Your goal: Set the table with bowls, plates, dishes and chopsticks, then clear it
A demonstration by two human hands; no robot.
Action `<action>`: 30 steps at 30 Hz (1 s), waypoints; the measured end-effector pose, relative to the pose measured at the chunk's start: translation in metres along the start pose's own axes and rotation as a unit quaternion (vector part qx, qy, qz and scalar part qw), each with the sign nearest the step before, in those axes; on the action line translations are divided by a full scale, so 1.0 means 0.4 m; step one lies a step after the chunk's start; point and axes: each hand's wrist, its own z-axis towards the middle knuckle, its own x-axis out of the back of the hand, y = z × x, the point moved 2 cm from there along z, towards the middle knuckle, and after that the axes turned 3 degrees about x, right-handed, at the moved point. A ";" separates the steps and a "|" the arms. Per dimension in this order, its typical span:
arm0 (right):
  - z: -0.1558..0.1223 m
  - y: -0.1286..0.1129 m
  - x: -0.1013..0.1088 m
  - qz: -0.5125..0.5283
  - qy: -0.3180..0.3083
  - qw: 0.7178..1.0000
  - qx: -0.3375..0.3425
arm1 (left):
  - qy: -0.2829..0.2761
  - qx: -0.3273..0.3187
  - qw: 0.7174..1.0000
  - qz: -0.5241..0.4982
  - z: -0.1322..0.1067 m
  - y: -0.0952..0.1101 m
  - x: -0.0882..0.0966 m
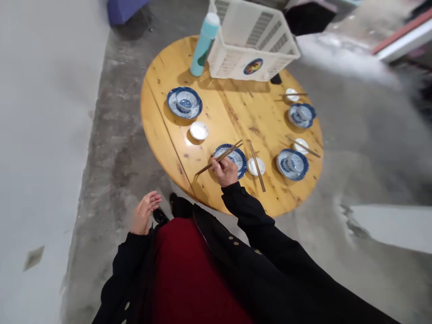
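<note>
My right hand [225, 172] is closed on a pair of brown chopsticks [232, 148], held slantwise over a blue-rimmed plate [240, 158] near the table's front edge. Partly covered by the hand, the plate's middle is hard to make out. Just right of it, another pair of chopsticks [257, 167] rests across a small white dish [252, 167]. Left of the held pair sits a bare white dish [199, 131], with a clear bowl on a blue patterned plate [171, 108] behind it. My left hand [144, 211] hangs off the table with fingers stretched, holding nothing.
On the round wooden table [219, 108], a white plastic crate [229, 63] and a turquoise bottle [203, 45] stand at the back. Along the right lie two more blue settings [293, 176] with white dishes and chopsticks [312, 153]. A white wall [43, 112] runs along the left.
</note>
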 end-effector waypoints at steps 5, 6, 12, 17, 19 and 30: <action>0.007 -0.004 0.007 0.019 0.020 0.999 -0.026 | -0.096 -0.022 0.991 0.086 0.082 0.062 -0.069; 0.008 -0.004 0.006 0.021 0.025 0.999 -0.023 | -0.114 -0.027 0.987 0.114 0.098 0.077 -0.079; 0.017 -0.009 -0.009 0.003 0.061 0.997 0.044 | -0.192 -0.097 0.937 0.274 0.177 0.202 -0.163; 0.031 -0.023 -0.006 0.017 0.082 0.996 0.033 | -0.255 -0.178 0.879 0.361 0.229 0.264 -0.299; 0.040 -0.033 0.006 0.067 0.103 0.992 -0.020 | -0.274 -0.197 0.863 0.376 0.251 0.269 -0.345; 0.218 0.027 -0.058 0.431 0.078 0.844 -0.309 | -0.368 0.026 0.883 0.290 0.345 0.294 -0.385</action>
